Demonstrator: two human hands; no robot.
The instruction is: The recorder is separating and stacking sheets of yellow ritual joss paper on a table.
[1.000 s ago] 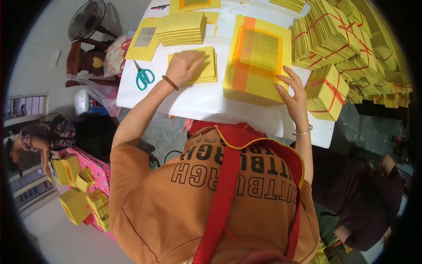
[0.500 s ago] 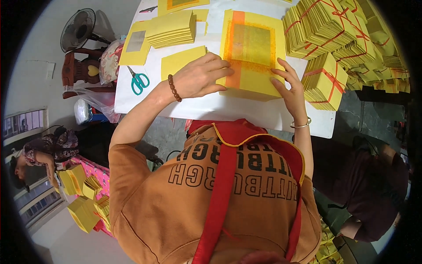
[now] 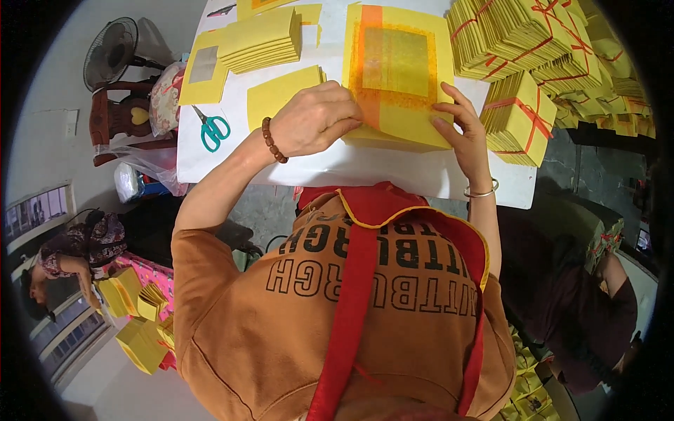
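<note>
A stack of yellow paper sheets (image 3: 404, 121) lies in front of me. On its top sheet are an orange stripe and a greyish-gold square patch (image 3: 397, 63) with a smudged orange border. My left hand (image 3: 316, 119) is closed in a pinch at the near left edge of the top sheet, which bows up slightly there. My right hand (image 3: 460, 126) rests at the stack's right edge, thumb and fingers apart, fingertips touching the paper. Beyond my left wrist lies a smaller yellow paper pile (image 3: 281, 95). Teal-handled scissors (image 3: 213, 132) lie farther left.
Bundles of yellow paper tied with red ribbon (image 3: 519, 119) crowd the table's right side. Another yellow stack (image 3: 260, 42) stands far left on the white table (image 3: 281, 172). A fan (image 3: 111, 52) and wooden chair (image 3: 119, 119) are beyond it. People work at both sides.
My left fingers have closed into a pinch, and the near edge of the top sheet has risen a little. My right hand stays at the right edge. The view has shifted slightly.
</note>
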